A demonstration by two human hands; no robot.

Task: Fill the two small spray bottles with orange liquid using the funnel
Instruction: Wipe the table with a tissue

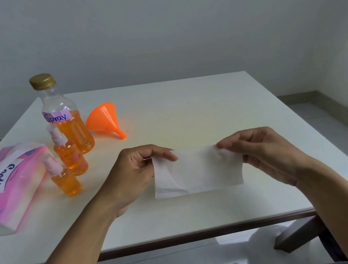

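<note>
Two small spray bottles (70,159) stand filled with orange to the left of my left hand (130,178), the nearer; it and my right hand (261,155) pinch the ends of a tissue (199,173) stretched crosswise over the worktop (187,107)

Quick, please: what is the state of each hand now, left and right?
Left hand: fingers pinch the left edge of the tissue.
Right hand: fingers pinch the right edge of the same tissue.
</note>
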